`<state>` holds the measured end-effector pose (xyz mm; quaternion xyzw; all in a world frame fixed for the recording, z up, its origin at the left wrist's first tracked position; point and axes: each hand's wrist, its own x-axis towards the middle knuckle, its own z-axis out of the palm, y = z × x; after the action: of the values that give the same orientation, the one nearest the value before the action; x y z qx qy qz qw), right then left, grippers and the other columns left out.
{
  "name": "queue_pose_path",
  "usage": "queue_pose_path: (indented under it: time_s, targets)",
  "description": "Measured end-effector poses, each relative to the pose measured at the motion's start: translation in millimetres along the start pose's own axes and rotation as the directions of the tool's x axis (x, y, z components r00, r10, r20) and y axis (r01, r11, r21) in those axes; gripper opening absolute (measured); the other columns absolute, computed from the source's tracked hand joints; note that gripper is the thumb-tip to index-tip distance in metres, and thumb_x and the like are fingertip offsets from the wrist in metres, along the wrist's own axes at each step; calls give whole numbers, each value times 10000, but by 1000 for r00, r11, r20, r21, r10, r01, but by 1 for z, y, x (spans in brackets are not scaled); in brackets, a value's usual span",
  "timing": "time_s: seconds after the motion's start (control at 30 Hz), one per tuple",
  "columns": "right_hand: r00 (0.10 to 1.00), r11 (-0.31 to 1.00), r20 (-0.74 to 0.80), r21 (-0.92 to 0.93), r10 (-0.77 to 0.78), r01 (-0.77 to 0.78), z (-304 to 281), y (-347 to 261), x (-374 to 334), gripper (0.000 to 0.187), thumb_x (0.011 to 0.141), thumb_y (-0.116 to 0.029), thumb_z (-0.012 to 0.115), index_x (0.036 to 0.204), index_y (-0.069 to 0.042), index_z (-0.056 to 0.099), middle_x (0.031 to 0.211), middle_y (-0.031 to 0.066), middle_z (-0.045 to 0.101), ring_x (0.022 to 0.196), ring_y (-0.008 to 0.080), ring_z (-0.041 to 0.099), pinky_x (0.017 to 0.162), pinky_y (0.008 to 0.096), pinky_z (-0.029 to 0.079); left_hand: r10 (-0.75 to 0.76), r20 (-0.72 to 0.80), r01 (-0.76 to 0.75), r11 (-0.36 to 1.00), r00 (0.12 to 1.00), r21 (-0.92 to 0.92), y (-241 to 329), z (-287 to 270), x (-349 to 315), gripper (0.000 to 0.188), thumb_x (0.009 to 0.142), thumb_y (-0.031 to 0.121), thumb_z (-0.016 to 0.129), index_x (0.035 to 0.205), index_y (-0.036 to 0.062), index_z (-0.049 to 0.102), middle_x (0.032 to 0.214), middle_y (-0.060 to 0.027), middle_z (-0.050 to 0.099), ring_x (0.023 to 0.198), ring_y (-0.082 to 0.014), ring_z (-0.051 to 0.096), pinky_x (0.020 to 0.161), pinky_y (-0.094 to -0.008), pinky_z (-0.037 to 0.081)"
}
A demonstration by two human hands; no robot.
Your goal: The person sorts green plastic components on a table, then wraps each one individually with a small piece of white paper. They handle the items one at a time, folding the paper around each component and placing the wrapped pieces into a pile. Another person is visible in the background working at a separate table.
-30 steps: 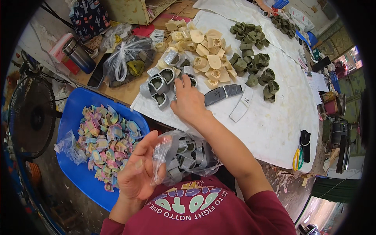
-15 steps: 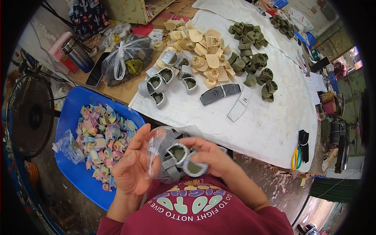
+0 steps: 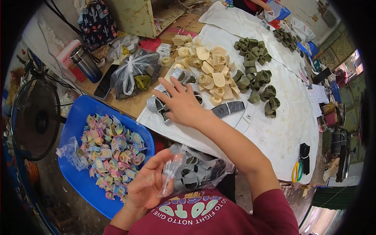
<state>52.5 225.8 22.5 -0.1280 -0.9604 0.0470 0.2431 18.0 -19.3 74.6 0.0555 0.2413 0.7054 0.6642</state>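
Silver pieces [image 3: 152, 103], probably light, stiff and best pinched by their rims, are lying beyond the blue basin [image 3: 73, 131], beneath the spread-fingered right hand [image 3: 184, 103]; the left hand [image 3: 147, 187] is gripping a clear bag [image 3: 207, 166] right of the basin.

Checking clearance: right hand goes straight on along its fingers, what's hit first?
Likely the knotted plastic bag, up and left of the right hand. Depth is unclear: if the hand sits low, the silver pieces at its fingers would come first.
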Motion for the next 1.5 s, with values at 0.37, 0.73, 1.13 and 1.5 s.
queue_pose_path:
  time_s: [0.37,0.73,1.13,1.5]
  targets:
    - [868,372,7,902,497,-220,-4,27,-1,550,736,-229,789,1205,-83,543,1093,88,589,977,224,595,844,354,491,42,0,-42,999,999,5,2,-8,5,695,802,251,633,1424,54,393,1416,-211,409,721,-230,592,526,-274,455]
    - [801,733,570,464,182,-497,-58,-57,-173,616,768,-314,748,1265,-27,525,1103,161,631,986,324,628,866,391,491,44,1,-44,997,999,-57,3,-10,7,665,794,239,629,1401,59,425,1392,-196,433,675,-197,572,521,-252,440]
    - [957,981,221,16,187,-195,27,-45,4,548,802,-308,693,1274,-100,508,1361,133,463,837,323,635,663,404,542,-25,32,27,999,999,-43,-1,-6,0,669,797,221,652,1404,63,420,1404,-194,412,720,-189,564,574,-248,434]
    - [983,996,179,90,-28,12,50,-28,-3,435,773,-130,639,1197,-96,546,1243,122,484,819,306,621,639,402,544,-9,-3,9,999,1000,-41,-1,-7,-2,685,803,239,653,1413,54,403,1409,-201,406,709,-189,565,571,-247,431]
